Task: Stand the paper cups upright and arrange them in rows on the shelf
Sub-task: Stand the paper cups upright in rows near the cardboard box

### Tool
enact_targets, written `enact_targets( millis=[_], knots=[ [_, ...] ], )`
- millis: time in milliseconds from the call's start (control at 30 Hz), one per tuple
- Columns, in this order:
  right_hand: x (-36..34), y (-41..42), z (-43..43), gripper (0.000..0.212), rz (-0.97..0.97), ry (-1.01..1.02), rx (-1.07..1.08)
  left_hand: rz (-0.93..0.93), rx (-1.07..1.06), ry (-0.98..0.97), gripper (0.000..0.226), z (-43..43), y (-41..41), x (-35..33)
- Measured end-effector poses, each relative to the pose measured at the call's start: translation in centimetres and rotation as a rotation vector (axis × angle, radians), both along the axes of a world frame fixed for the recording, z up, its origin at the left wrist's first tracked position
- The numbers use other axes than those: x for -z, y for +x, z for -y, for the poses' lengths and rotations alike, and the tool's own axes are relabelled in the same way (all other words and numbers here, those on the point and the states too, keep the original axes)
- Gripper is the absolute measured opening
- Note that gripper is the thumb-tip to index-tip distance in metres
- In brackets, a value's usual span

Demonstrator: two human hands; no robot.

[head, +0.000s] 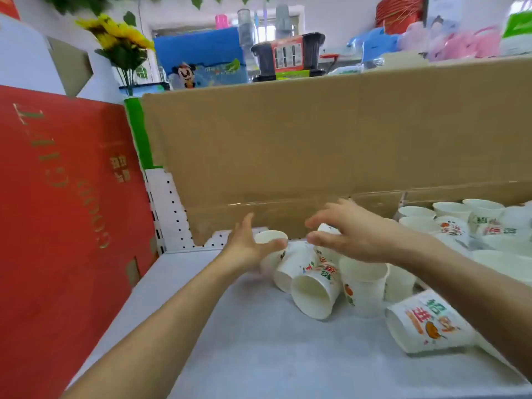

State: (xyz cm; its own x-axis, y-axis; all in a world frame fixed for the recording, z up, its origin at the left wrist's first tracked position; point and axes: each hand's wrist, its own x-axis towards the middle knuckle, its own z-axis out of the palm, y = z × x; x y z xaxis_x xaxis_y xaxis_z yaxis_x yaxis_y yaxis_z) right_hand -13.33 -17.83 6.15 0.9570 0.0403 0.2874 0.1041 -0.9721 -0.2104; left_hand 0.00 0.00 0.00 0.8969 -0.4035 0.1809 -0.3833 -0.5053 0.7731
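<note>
Dozens of paper cups (312, 295) on the white shelf (259, 355), all of them in front of the brown cardboard panel (316, 145). They are white, printed with red and green characters and a small orange fruit; the writing is too blurred for me to read. Below the panel's middle a heap lies tipped, mouths open and nothing inside. One more tipped cup (426, 323) lies further out from the panel, toward its right end. At the foot of the panel's right end, upright cups (449, 211) stand in rows, empty too. The left hand (250, 249) is spread wide, palm and thumb against a single upright cup (270, 237) just below the panel's lower edge. The right hand (359, 234) reaches over the heap, forefinger and thumb either side of a tilted cup (328, 228); I can't tell whether it grips. Off the panel's left end leans a red carton (72, 211) with gold lettering, "GOOD" just legible. Above the panel, yellow sunflowers (121, 36) and a blue box with a cartoon mouse (201, 59).
</note>
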Motion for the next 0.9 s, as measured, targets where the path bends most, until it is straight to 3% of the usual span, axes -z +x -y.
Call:
enact_targets(
  millis=[67, 133, 233, 333, 467, 567, 700, 833, 900],
  knots=[
    [0.5, 2.1, -0.7, 0.042, -0.085, -0.187, 0.071, -0.06, 0.075, 0.003, 0.113, 0.4, 1.4, 0.7],
    [1.1, 3.8, -1.4, 0.045, -0.207, -0.285, 0.114, -0.131, 0.114, -0.01, 0.103, 0.6, 2.7, 1.6],
    [1.6, 5.9, -1.5, 0.044, -0.301, -0.29, 0.171, -0.116, 0.143, -0.064, 0.087, 0.3, 4.3, 2.3],
    [1.6, 6.6, -2.1, 0.036, -0.32, -0.172, 0.186, -0.018, 0.098, -0.003, 0.081, -1.1, 6.0, 2.0],
    [1.4, 7.9, -2.8, 0.018, -0.205, 0.076, 0.006, 0.045, -0.015, 0.046, 0.086, -3.3, 7.9, 1.5],
    [1.4, 9.9, -3.6, 0.01, -0.111, 0.043, -0.043, 0.049, -0.074, 0.045, 0.087, -4.3, 8.6, 2.0],
    [2.7, 11.6, -3.7, 0.013, -0.094, -0.133, -0.068, 0.062, -0.087, 0.033, 0.087, -4.8, 8.5, 2.6],
    [2.7, 11.3, -3.2, 0.028, -0.113, -0.13, -0.066, 0.064, -0.051, 0.028, 0.096, -4.8, 7.2, 2.5],
    [1.5, 9.8, -2.7, 0.04, -0.094, -0.065, -0.081, 0.165, -0.106, 0.063, 0.098, -4.9, 5.8, 2.0]
  ],
)
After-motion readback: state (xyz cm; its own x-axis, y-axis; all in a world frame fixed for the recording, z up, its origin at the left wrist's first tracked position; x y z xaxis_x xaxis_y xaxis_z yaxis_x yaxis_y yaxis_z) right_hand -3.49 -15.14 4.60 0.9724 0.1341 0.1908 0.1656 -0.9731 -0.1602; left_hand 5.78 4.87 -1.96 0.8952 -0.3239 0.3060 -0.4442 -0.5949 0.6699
